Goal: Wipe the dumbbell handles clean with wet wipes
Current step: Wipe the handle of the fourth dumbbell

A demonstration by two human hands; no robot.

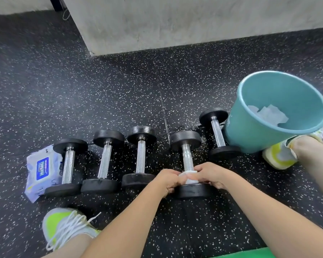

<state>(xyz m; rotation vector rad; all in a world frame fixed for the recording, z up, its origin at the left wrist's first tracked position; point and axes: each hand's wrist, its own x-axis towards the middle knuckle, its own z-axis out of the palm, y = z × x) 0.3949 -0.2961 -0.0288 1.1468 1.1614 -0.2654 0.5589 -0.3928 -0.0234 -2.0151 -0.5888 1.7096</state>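
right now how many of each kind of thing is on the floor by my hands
dumbbells: 5
wet wipes pack: 1
teal bucket: 1
wipe on the handle: 1
total: 8

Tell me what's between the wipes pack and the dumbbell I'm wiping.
Three other dumbbells, side by side on the floor, in the head view.
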